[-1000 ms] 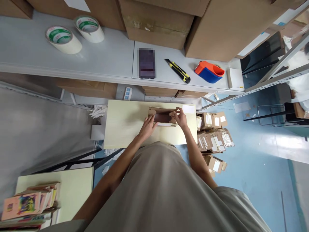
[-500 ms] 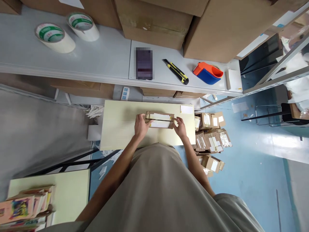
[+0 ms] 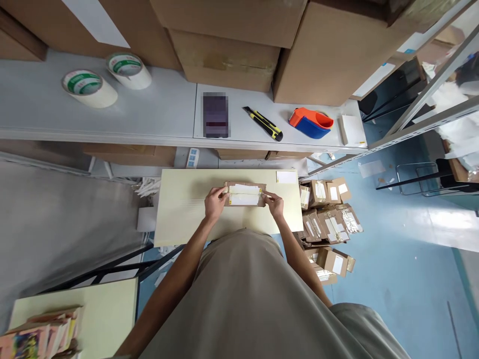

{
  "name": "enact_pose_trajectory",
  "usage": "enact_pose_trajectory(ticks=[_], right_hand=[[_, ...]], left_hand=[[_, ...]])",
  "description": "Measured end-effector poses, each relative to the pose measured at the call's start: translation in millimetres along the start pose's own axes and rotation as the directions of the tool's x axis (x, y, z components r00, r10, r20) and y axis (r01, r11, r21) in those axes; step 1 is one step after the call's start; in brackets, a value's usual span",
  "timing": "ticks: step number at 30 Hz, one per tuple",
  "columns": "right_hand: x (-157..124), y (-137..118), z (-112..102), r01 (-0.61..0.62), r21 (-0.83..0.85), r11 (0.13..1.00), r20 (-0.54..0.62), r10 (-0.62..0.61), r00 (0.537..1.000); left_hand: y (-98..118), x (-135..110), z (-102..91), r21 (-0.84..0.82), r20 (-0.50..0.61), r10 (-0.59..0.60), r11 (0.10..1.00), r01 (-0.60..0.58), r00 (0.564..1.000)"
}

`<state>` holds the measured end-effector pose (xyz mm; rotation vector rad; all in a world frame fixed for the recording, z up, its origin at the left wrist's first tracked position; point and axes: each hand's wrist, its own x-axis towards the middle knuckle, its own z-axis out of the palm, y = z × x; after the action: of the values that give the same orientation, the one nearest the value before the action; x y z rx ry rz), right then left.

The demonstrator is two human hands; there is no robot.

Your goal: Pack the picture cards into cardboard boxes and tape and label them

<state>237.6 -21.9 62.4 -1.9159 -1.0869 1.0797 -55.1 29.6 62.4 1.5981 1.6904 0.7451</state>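
Observation:
A small flat cardboard box point(image 3: 244, 194) with a white label on top lies on the pale yellow table point(image 3: 187, 209). My left hand point(image 3: 214, 203) grips its left end with curled fingers. My right hand point(image 3: 274, 203) pinches its right end. The flaps look closed down flat. A white slip of paper point(image 3: 286, 177) lies on the table's far right corner, apart from both hands.
On the grey shelf point(image 3: 157, 107) beyond sit two tape rolls point(image 3: 90, 87), a phone point(image 3: 215, 115), a yellow utility knife point(image 3: 263, 123) and an orange-blue tape dispenser point(image 3: 310, 122). Big cartons stand behind. Several packed small boxes point(image 3: 327, 214) lie on the blue floor at right. Books point(image 3: 41, 336) lie lower left.
The box was open with its dark inside showing; its flaps have been folded shut and it now lies flat, label up. Both hands moved to its ends.

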Motion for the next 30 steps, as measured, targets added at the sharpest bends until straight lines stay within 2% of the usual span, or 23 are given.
enact_pose_trajectory(ticks=[7, 12, 16, 20, 25, 28, 30], right_hand=[[-16.9, 0.7, -13.9, 0.045, 0.044, 0.998, -0.004, -0.045, 0.999], [-26.4, 18.4, -7.7, -0.01, 0.035, 0.999, 0.017, 0.009, 1.0], [-28.4, 27.7, -4.1, 0.028, 0.085, 0.996, 0.019, -0.03, 0.999], [-26.9, 24.4, -7.4, 0.054, 0.07, 0.996, 0.038, -0.057, 0.998], [-26.0, 9.6, -21.5, 0.156, 0.043, 0.987, 0.118, -0.161, 0.98], [-17.9, -16.2, -43.3, 0.304, -0.045, 0.952, 0.08, -0.3, 0.951], [-4.3, -44.6, -66.0, 0.415, -0.129, 0.901, 0.022, -0.416, 0.909]], left_hand=[[10.3, -26.6, -15.6, -0.028, -0.036, 0.0, 1.0, -0.001, 0.999], [-0.4, -42.4, -5.3, -0.07, -0.013, -0.075, 0.995, 0.074, 0.997], [-5.5, -46.8, 1.4, -0.071, -0.005, -0.09, 0.993, 0.089, 0.996], [-0.1, -46.5, -1.8, -0.005, -0.002, -0.087, 0.996, 0.087, 0.996], [25.6, -41.3, -2.4, 0.138, -0.066, -0.012, 0.99, 0.021, 0.998], [56.9, -28.1, 2.9, 0.156, -0.057, 0.077, 0.985, -0.068, 0.995], [86.6, -11.6, 8.6, 0.128, -0.033, 0.147, 0.982, -0.142, 0.989]])
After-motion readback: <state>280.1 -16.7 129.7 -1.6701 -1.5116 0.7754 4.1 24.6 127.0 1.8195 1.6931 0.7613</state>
